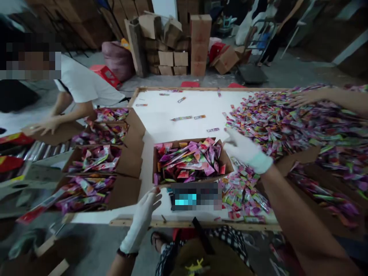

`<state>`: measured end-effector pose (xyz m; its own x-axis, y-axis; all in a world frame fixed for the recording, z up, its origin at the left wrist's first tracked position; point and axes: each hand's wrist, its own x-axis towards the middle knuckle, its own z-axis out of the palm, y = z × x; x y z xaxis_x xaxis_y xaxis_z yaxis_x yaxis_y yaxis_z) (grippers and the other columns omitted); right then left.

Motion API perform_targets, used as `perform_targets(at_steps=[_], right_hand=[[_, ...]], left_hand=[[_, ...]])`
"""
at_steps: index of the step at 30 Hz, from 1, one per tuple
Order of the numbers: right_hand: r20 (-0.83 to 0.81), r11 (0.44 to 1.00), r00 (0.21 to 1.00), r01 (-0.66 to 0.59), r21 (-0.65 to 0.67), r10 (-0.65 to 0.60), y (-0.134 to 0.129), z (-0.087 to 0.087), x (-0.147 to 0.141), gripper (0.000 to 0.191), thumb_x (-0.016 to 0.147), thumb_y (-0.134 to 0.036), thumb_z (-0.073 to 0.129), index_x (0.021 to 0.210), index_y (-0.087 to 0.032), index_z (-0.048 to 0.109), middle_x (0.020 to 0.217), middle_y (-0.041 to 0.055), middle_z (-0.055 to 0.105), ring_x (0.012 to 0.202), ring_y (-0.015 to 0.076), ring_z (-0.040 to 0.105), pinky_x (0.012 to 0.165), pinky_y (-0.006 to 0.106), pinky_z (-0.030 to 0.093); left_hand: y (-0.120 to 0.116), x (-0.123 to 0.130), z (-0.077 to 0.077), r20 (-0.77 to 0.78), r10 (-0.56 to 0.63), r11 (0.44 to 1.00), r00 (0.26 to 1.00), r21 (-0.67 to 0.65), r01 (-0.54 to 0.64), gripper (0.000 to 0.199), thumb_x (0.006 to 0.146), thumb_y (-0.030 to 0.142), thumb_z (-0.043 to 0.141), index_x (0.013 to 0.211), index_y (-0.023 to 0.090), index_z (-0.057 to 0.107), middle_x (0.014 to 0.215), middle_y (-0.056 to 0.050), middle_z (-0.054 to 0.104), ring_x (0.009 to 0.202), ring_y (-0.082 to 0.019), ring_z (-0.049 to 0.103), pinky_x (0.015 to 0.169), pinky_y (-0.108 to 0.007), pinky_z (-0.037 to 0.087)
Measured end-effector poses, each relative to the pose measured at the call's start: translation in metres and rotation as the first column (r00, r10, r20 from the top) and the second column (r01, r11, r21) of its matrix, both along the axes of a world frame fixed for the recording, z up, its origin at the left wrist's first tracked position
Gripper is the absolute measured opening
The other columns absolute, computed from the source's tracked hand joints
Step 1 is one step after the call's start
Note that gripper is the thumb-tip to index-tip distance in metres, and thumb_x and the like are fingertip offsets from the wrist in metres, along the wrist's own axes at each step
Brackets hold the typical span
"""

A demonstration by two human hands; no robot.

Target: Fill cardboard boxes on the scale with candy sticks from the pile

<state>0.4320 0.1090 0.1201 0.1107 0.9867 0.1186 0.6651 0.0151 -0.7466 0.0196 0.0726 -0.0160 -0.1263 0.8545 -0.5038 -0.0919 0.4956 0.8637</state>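
Note:
A cardboard box (155, 168) full of small purple, pink and green wrapped packets (189, 159) stands mid-table behind a scale with a lit display (185, 199). My left hand (143, 211), in a white glove, is just below the box's front left corner. Its fingers are apart and nothing shows in them. At the box's right end, my white-gloved right hand (244, 149) reaches with fingers stretched out, beside the flap. Whether it touches the flap I cannot tell. A smaller heap of packets (243, 188) lies under my right wrist.
Several filled boxes (126, 163) line the table's left side, where a co-worker (83, 82) handles cardboard. A large packet pile (276, 122) covers the right, with another person's hand (309, 97) on it. Loose packets (184, 118) dot the white tabletop (161, 132). An open box (304, 168) sits at right.

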Motion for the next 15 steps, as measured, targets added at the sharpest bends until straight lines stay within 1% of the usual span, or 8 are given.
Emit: perform_targets(at_steps=[1, 2, 4, 7, 10, 12, 14, 15], right_hand=[[-0.02, 0.999, 1.0, 0.017, 0.048, -0.016, -0.007, 0.011, 0.001, 0.068, 0.081, -0.038, 0.06, 0.144, -0.014, 0.05, 0.105, 0.0092, 0.07, 0.089, 0.0219, 0.066, 0.087, 0.034, 0.054], [-0.042, 0.995, 0.999, 0.007, 0.097, -0.003, -0.012, 0.022, 0.001, 0.071, 0.081, -0.039, 0.061, 0.146, -0.014, 0.047, 0.111, 0.0108, 0.068, 0.092, 0.0221, 0.067, 0.088, 0.035, 0.055], [-0.049, 0.984, 0.996, -0.063, 0.167, 0.072, -0.019, 0.041, -0.005, 0.072, 0.082, -0.04, 0.065, 0.147, -0.016, 0.047, 0.119, 0.0125, 0.066, 0.094, 0.0219, 0.068, 0.089, 0.036, 0.056], [0.055, 0.973, 0.986, -0.165, 0.162, 0.158, -0.022, 0.058, -0.02, 0.071, 0.08, -0.036, 0.066, 0.145, -0.013, 0.049, 0.123, 0.0145, 0.064, 0.089, 0.0215, 0.068, 0.087, 0.038, 0.056], [0.236, 0.972, 0.951, -0.221, 0.076, 0.198, -0.019, 0.067, -0.033, 0.073, 0.078, -0.034, 0.065, 0.145, -0.009, 0.049, 0.132, 0.0197, 0.059, 0.089, 0.0236, 0.067, 0.085, 0.04, 0.056], [0.354, 0.973, 0.909, -0.23, -0.018, 0.222, -0.015, 0.069, -0.04, 0.077, 0.078, -0.037, 0.066, 0.148, -0.011, 0.047, 0.137, 0.0214, 0.057, 0.095, 0.0266, 0.066, 0.088, 0.042, 0.054], [0.448, 0.967, 0.858, -0.218, -0.128, 0.253, -0.008, 0.067, -0.046, 0.082, 0.077, -0.041, 0.069, 0.151, -0.014, 0.045, 0.136, 0.0215, 0.057, 0.102, 0.0309, 0.065, 0.091, 0.044, 0.053], [0.474, 0.962, 0.839, -0.21, -0.172, 0.268, -0.005, 0.063, -0.051, 0.085, 0.075, -0.044, 0.072, 0.151, -0.015, 0.046, 0.134, 0.0211, 0.058, 0.104, 0.0325, 0.065, 0.092, 0.045, 0.052]], left_hand=[[-0.009, -0.004, -0.002, 0.005, 0.025, 1.0, 1.0, -0.008, -0.025, 0.075, 0.054, 0.065, 0.084, 0.108, 0.015, 0.068, 0.125, -0.019, 0.067, 0.114, -0.036, 0.067, 0.093, -0.045, 0.055], [-0.017, -0.009, -0.002, 0.006, 0.042, 0.999, 0.999, -0.018, -0.042, 0.077, 0.055, 0.064, 0.083, 0.112, 0.014, 0.066, 0.127, -0.019, 0.066, 0.115, -0.036, 0.066, 0.095, -0.046, 0.053], [-0.032, -0.018, -0.002, -0.01, 0.067, 0.997, 0.998, -0.042, -0.067, 0.075, 0.058, 0.061, 0.081, 0.114, 0.015, 0.065, 0.127, -0.019, 0.066, 0.117, -0.036, 0.065, 0.098, -0.046, 0.052], [-0.05, -0.031, -0.002, -0.048, 0.103, 0.992, 0.994, -0.074, -0.106, 0.069, 0.06, 0.056, 0.077, 0.114, 0.015, 0.065, 0.124, -0.018, 0.068, 0.12, -0.036, 0.064, 0.098, -0.046, 0.051], [-0.063, -0.041, -0.004, -0.065, 0.099, 0.992, 0.993, -0.07, -0.103, 0.066, 0.062, 0.054, 0.075, 0.115, 0.016, 0.065, 0.126, -0.017, 0.068, 0.122, -0.036, 0.063, 0.096, -0.045, 0.052], [-0.071, -0.046, -0.008, -0.061, 0.101, 0.992, 0.993, -0.068, -0.105, 0.066, 0.062, 0.054, 0.075, 0.116, 0.016, 0.065, 0.127, -0.018, 0.068, 0.121, -0.036, 0.064, 0.092, -0.043, 0.054], [-0.076, -0.049, -0.013, -0.05, 0.103, 0.992, 0.993, -0.063, -0.106, 0.067, 0.063, 0.054, 0.075, 0.116, 0.015, 0.065, 0.127, -0.018, 0.068, 0.119, -0.035, 0.065, 0.091, -0.042, 0.055], [-0.078, -0.05, -0.016, -0.044, 0.099, 0.993, 0.994, -0.061, -0.102, 0.067, 0.064, 0.055, 0.075, 0.117, 0.016, 0.065, 0.126, -0.018, 0.068, 0.118, -0.035, 0.066, 0.091, -0.042, 0.055]])
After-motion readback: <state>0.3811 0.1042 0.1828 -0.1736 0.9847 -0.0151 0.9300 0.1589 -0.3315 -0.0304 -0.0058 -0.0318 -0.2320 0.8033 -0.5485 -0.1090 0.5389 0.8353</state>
